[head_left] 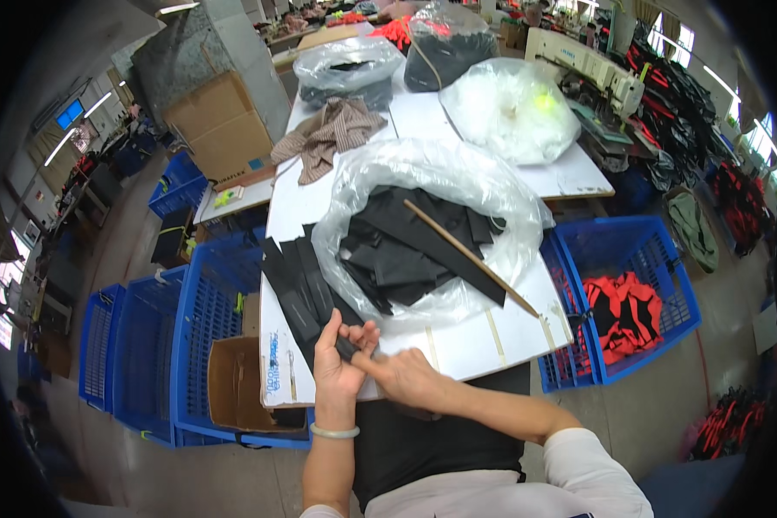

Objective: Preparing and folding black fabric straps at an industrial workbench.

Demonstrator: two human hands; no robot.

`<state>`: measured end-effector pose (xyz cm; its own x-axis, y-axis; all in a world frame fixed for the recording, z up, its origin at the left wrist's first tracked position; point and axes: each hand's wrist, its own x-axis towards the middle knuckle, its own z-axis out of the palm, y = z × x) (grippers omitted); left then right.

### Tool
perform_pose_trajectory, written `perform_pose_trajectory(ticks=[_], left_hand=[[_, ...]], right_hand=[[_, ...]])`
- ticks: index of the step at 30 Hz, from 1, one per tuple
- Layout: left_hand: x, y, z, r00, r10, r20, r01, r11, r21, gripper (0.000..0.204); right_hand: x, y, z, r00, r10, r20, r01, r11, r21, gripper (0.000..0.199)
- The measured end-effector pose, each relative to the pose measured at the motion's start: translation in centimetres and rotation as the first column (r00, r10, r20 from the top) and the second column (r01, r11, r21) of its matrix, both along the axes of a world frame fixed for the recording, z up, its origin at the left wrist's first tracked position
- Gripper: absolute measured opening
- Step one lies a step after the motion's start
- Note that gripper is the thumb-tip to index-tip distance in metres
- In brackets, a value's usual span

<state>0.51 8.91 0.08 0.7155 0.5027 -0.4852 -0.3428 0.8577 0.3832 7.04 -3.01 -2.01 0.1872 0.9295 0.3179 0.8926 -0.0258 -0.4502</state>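
Observation:
Near the front edge of the white table (457, 344), my left hand (337, 358) is closed round the end of a black fabric strip (346, 348), thumb pointing up. Just to its right, my right hand (410, 380) is closed, its fingertips pinching the same strip; its palm side is hidden. Several flat black fabric strips (295, 289) lie side by side beyond my left hand. A large clear plastic bag (527, 207) stands open in the middle, full of black fabric pieces (397, 259). Across its right side rests a thin wooden stick (470, 256), one end overhanging toward the table.
Blue crates (190, 345) flank the table on the left, one with a cardboard box (236, 380). Another blue crate (665, 319) at right holds red-and-black pieces (622, 315). Behind are a striped cloth (332, 138), more plastic bags (514, 112) and a sewing machine (583, 65).

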Motion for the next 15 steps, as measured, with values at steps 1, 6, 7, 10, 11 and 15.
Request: perform_pose_trajectory(ticks=[1,6,7,10,11,15], left_hand=[[-0.3,0.2,0.0,0.999,0.018,0.034,-0.018,1.0,-0.015,0.036],[1.4,-4.2,-0.3,0.998,-0.044,-0.041,0.057,0.908,0.415,0.031],[1.4,-3.9,0.2,0.998,-0.061,0.003,0.054,0.908,0.416,0.031],[1.6,-2.9,1.2,0.996,-0.082,0.037,0.061,0.916,0.397,0.031],[1.7,-2.4,1.5,0.996,-0.09,0.03,0.072,0.925,0.374,0.032],[0.0,2.6,2.6,0.982,0.17,0.081,-0.181,0.973,0.144,0.034]], right_hand=[[-0.7,-0.8,-0.1,1.0,-0.002,-0.027,0.002,1.0,0.007,0.051],[0.1,-1.2,-1.2,0.995,-0.102,0.008,0.103,0.994,-0.035,0.045],[0.5,-0.5,-0.8,0.992,-0.124,0.011,0.124,0.992,-0.006,0.038],[1.2,0.7,0.4,0.988,-0.145,0.061,0.149,0.986,-0.072,0.016],[1.8,0.7,0.9,0.988,-0.138,0.062,0.143,0.987,-0.069,0.016],[6.0,-2.5,2.8,0.867,-0.18,-0.464,0.357,0.875,0.327,0.029]])
